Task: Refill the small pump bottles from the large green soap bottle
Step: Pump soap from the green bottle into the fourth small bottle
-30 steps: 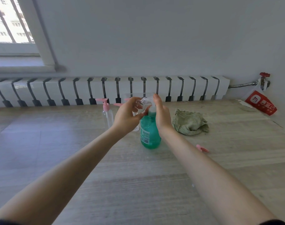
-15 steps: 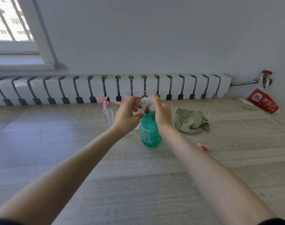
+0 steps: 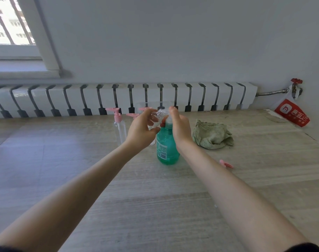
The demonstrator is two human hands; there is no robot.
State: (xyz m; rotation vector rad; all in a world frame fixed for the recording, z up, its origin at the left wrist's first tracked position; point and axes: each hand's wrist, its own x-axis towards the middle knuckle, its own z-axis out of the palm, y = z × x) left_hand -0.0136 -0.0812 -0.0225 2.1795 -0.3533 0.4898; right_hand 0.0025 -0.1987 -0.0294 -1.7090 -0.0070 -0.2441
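Note:
The large green soap bottle (image 3: 166, 147) stands upright mid-floor. My right hand (image 3: 180, 127) is over its pump head, fingers curled down on it. My left hand (image 3: 142, 129) grips a small clear bottle (image 3: 159, 118) with no pump, tilted so its open neck points at the green bottle's nozzle. A small clear pump bottle with a pink pump (image 3: 119, 127) stands to the left. Further pink pump tops (image 3: 145, 109) show behind my left hand; their bottles are mostly hidden.
A crumpled green cloth (image 3: 212, 136) lies right of the green bottle. A loose pink pump part (image 3: 226, 164) lies on the floor by my right forearm. A white radiator (image 3: 118, 99) lines the wall; a red-and-white bag (image 3: 292, 115) hangs at the valve.
Both hands and the bottles stay almost as they were; the view has shifted slightly. My right hand remains on the green bottle's pump head.

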